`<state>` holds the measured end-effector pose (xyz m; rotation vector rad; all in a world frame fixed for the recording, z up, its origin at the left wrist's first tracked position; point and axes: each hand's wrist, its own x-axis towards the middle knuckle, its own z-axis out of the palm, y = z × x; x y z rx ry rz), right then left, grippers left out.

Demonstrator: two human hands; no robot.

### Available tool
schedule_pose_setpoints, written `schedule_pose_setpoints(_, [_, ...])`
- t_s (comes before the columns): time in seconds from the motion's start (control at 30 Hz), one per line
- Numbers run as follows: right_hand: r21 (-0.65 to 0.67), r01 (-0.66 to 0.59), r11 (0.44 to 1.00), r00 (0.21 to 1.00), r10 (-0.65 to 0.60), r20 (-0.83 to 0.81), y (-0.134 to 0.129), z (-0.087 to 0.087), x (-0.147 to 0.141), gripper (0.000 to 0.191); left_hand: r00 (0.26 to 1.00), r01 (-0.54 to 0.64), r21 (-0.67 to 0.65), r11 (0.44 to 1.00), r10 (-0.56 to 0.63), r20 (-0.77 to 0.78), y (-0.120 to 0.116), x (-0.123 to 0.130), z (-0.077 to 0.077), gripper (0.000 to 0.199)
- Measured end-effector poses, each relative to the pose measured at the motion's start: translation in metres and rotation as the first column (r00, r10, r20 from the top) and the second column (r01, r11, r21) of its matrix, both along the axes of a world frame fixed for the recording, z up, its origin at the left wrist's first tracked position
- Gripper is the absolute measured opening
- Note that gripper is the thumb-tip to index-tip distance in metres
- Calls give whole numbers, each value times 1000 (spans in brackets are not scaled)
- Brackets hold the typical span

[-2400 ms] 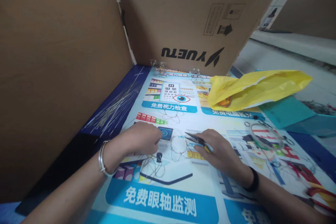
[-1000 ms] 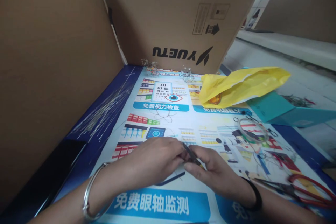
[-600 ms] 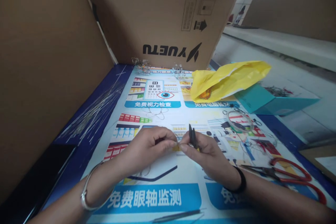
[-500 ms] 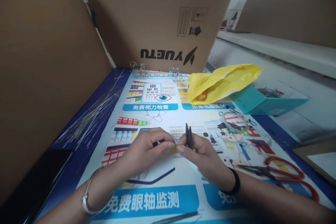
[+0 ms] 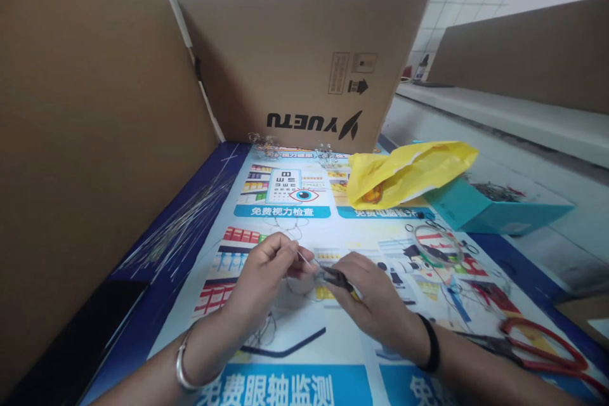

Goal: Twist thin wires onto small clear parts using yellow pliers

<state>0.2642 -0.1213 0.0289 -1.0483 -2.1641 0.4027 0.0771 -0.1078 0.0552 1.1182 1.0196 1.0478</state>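
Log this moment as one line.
left hand: pinching thin wire; right hand: holding pliers; red-handled scissors: not in hand

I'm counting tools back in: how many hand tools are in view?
2: pliers in the right hand, and scissors at lower right, beside the forearm. Others may be hidden.

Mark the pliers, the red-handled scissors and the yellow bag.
Pliers (image 5: 337, 278), head view: dark metal part.
Red-handled scissors (image 5: 505, 347), head view: dark metal beside the handles.
Yellow bag (image 5: 399, 176), head view: middle of its side.
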Motion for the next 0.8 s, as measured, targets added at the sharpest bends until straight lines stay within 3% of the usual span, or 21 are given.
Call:
schedule_pose_setpoints(0.07, [222, 1, 975, 979, -46, 199, 10, -6, 6, 14, 998, 0, -87, 996, 5, 62, 4, -1, -1, 22])
schedule_pose_setpoints(0.17, [358, 14, 934, 946, -128, 296, 19, -11, 11, 16, 997, 11, -127, 992, -1, 78, 7, -2, -1, 24])
schedule_pose_setpoints(0.6, [506, -41, 862, 859, -229, 459, 13, -5, 14, 20, 994, 80, -184, 980, -66, 83, 1, 4, 0, 26])
schedule_pose_setpoints(0.8, [551, -44, 833, 885, -223, 408, 15, -6, 14, 19, 990, 102, -247, 964, -73, 125, 0, 3, 0, 26])
